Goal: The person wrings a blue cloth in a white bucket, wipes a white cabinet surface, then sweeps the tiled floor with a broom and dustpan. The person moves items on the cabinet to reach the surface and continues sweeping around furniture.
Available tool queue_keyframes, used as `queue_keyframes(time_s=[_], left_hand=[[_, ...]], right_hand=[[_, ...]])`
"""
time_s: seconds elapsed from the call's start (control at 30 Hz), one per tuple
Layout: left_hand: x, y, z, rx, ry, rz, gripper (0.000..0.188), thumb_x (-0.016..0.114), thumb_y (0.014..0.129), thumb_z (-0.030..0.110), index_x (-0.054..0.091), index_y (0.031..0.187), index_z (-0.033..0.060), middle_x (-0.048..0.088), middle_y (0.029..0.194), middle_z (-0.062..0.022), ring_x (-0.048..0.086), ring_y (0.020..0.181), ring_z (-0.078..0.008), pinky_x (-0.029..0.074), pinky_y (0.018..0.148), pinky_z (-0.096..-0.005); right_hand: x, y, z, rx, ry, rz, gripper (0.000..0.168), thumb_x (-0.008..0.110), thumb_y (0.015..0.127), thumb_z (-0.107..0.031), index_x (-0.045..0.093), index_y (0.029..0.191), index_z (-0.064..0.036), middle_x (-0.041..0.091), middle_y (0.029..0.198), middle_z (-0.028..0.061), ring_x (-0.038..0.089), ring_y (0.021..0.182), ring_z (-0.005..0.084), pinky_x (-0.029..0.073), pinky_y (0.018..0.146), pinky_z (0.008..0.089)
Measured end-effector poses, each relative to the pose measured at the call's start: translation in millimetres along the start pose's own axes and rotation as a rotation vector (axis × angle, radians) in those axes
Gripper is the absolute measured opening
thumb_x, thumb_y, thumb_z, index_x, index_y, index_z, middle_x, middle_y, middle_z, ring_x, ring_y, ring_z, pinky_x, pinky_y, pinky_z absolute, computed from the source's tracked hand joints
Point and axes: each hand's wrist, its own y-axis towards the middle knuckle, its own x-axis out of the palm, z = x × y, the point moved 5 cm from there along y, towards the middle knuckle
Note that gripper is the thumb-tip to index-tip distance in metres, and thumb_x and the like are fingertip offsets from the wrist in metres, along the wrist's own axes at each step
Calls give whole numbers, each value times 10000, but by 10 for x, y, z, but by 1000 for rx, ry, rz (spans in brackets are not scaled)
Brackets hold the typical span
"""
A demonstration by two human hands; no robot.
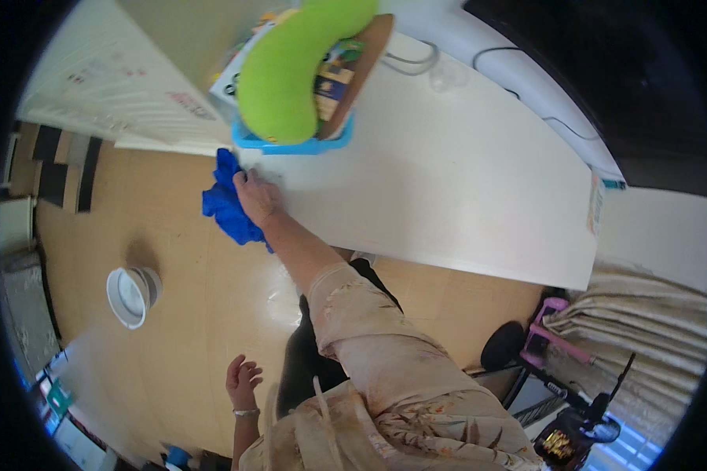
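My right hand [259, 195] grips a crumpled blue cloth [228, 206] at the left end of a white tabletop [448, 194]. Part of the cloth hangs over the table's edge, above the floor. Just beyond that hand stands a light-blue plastic basket [294, 148]. A green curved plush cushion [280, 88] rests on top of it, with books and a brown board [362, 70] beside the cushion. My left hand [244, 380], with a bracelet at the wrist, hangs low at my side. Its fingers are loosely bent and apart, holding nothing.
A white cabinet side [124, 82] rises at the table's left end. On the wood-look floor [182, 347] sits a white bucket [131, 297]. Cables [415, 62] lie at the table's back below a large black screen [613, 82]. Curtains [636, 318] and pink-framed equipment [542, 332] are at right.
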Motion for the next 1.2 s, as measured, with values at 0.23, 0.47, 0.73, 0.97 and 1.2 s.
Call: queue_keyframes(time_s=[0.23,0.47,0.73,0.97,1.2], left_hand=[[221,95,181,-2,150,41,251,452,854,118,497,1099,82,583,840,-40,587,691,-124,472,533,-220],[1405,260,385,116,278,-174,263,461,866,134,492,1117,62,573,860,-43,579,715,-125,461,561,-223],[4510,383,913,949,944,-375,331,473,840,97,466,1166,40,511,1109,-157,476,1047,-274,390,881,-383],[6280,881,1073,1481,1593,57,483,438,842,287,339,1301,175,242,1367,-169,219,1239,-407,185,982,-548],[6349,906,951,1387,1544,45,488,410,837,285,342,1307,176,183,1406,-144,133,1288,-378,71,1024,-525]], right_hand=[[-209,-744,915,94,171,87,265,393,836,-151,465,1092,-155,496,1000,139,557,854,300,467,684,428],[-965,-2394,3110,492,-25,199,319,455,808,-130,503,1104,-236,502,936,91,551,839,285,476,678,403],[-2047,-5165,6289,1472,-244,598,313,333,881,-229,442,1168,-289,512,1052,144,558,839,366,463,688,451],[-2261,-5207,6397,1177,-287,501,533,440,846,-336,308,1321,-132,277,1327,226,291,1200,399,256,976,486],[-2842,-3806,7100,1316,-474,645,520,372,876,-387,335,1297,-85,280,1335,211,259,1230,363,225,983,491]])
